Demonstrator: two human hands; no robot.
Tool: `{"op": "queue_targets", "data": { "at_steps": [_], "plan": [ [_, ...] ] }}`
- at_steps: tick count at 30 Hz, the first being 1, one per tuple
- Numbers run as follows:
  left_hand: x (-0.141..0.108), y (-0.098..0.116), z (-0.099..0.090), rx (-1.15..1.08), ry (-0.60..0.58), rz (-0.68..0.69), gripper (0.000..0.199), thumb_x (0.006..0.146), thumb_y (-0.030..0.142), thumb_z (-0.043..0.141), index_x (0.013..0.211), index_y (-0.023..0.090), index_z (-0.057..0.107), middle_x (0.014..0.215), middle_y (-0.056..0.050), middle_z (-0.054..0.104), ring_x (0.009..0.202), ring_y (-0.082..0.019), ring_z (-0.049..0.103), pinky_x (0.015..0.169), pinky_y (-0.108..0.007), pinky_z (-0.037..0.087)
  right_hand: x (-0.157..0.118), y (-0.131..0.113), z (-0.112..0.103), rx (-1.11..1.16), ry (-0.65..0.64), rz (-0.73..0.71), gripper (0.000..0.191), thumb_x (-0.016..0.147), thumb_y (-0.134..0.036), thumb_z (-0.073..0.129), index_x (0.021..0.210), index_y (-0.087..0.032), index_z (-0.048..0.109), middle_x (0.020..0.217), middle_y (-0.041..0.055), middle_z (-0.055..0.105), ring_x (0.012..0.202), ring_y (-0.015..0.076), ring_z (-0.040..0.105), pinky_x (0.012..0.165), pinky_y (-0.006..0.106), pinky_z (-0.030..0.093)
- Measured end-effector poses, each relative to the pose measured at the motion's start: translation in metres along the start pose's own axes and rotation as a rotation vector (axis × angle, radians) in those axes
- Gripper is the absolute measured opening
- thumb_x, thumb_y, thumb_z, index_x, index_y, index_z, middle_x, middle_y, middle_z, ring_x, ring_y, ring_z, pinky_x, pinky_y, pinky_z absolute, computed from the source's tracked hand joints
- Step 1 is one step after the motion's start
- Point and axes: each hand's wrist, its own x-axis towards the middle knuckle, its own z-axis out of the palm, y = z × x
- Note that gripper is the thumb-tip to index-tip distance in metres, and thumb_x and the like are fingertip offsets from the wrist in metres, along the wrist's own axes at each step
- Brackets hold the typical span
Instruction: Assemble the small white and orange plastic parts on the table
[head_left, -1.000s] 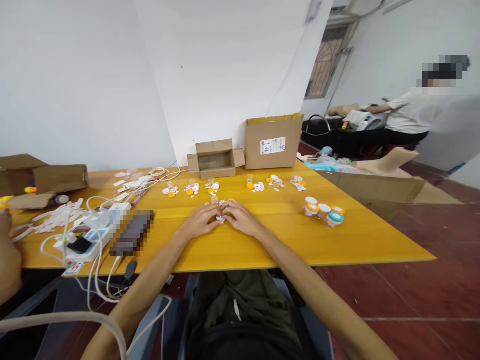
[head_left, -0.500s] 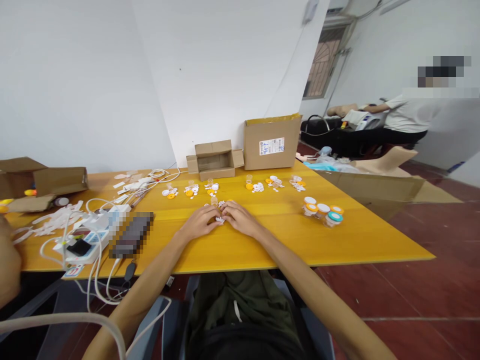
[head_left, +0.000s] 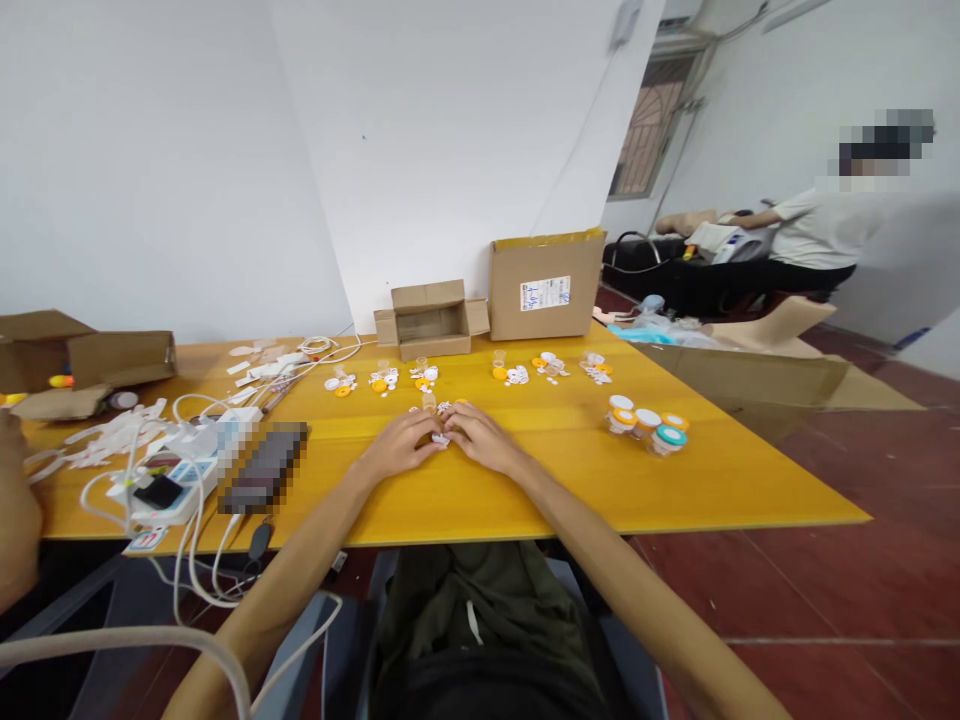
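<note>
My left hand [head_left: 401, 443] and my right hand [head_left: 478, 436] meet low over the yellow table [head_left: 480, 505], fingers bent inward. Between their fingertips is a small white piece [head_left: 440, 439], pinched from both sides; its exact shape is too small to tell. Just beyond the fingers stands a small clear jar [head_left: 428, 401], with white bits beside it partly hidden by my hands. Farther back lie several groups of clear jars, orange lids [head_left: 343, 391] and small white pieces [head_left: 517, 375].
Lidded jars [head_left: 646, 422] stand at the right. Behind are an open small carton [head_left: 435, 343] and a larger box [head_left: 546, 290]. A power strip [head_left: 169, 500], cables and a phone [head_left: 268, 468] lie left. Another person's arm [head_left: 16, 520] shows at the left edge; a person [head_left: 817, 230] sits back right.
My hands stay almost in place around the white piece. The other person's arm at the left edge has shifted slightly.
</note>
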Motion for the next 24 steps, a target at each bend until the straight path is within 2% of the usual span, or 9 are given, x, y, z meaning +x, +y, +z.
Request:
{"op": "queue_targets", "data": {
  "at_steps": [24],
  "plan": [
    [0.0001,0.0012,-0.0004,-0.022,-0.006,-0.013,0.024,0.100,0.041,0.049,0.099,0.022,0.065,0.100,-0.006,0.069,0.098,-0.022,0.065,0.091,-0.035,0.051,-0.0006,-0.0009,-0.0013,0.030,-0.006,0.014,0.016,0.093,-0.011,0.057,0.085,-0.023,0.062,0.100,0.0061,0.066,0.099,0.0209,0.061,0.090,0.039,0.050]
  ]
}}
